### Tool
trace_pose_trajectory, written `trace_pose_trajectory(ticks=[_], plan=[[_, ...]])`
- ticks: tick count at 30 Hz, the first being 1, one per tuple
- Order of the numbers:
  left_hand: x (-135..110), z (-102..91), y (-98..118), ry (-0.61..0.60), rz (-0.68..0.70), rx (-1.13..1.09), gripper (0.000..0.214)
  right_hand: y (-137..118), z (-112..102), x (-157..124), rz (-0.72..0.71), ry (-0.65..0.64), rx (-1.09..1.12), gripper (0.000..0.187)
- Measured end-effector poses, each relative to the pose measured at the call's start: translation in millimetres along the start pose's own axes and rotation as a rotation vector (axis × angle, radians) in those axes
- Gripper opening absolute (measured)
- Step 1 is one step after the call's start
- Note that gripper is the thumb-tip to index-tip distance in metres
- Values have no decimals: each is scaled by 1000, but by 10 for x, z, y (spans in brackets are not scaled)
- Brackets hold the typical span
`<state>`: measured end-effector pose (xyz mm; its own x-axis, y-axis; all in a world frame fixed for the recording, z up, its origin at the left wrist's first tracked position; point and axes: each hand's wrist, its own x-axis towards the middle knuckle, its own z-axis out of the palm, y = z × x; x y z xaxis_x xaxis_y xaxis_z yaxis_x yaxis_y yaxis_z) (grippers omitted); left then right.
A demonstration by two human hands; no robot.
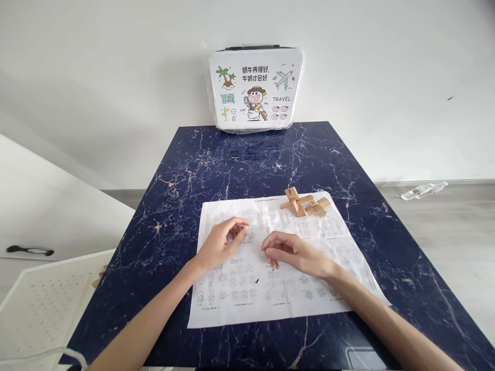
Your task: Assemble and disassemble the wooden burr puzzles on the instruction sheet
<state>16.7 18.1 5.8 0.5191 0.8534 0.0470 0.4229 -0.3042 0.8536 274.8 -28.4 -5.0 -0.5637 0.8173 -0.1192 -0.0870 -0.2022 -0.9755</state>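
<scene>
My left hand (224, 239) hovers over or rests on the left part of a printed paper sheet (240, 301); I cannot tell if it touches. Its thumb and fingers curve with a gap between them, and nothing is in it. Near the sheet's middle, my right hand (292, 252) has loosely bent fingers, with no object showing in them. Wooden puzzle pieces (296, 203), notched and pale, lie interlocked or stacked at the sheet's upper right, beyond my right hand. One piece bears a dark marking. Small diagrams cover the sheet, too faint to read.
The sheet lies on a dark blue marble-patterned table (240, 175). At its far edge a white cartoon-printed case (263, 103) leans against the wall. A white perforated basket (42, 304) stands at the left. A clear plastic item (423, 190) lies on the floor at right.
</scene>
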Motion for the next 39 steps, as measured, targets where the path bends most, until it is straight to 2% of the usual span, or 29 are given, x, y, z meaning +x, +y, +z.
trace_pose_trajectory(ticks=[5,10,12,33,39], plan=[[-32,55,-25,-40,86,129,23,-3,-39,13,-6,1,-9,25],[-64,120,-57,-27,298,368,20,-15,-87,14,-4,-5,-6,24],[-68,131,-67,-15,340,423,18,-18,-92,7,-3,-2,2,23],[-59,137,-87,-2,364,464,17,-4,-124,-5,-11,14,110,22],[-56,127,-70,-29,343,445,17,15,-162,4,-17,18,118,21]])
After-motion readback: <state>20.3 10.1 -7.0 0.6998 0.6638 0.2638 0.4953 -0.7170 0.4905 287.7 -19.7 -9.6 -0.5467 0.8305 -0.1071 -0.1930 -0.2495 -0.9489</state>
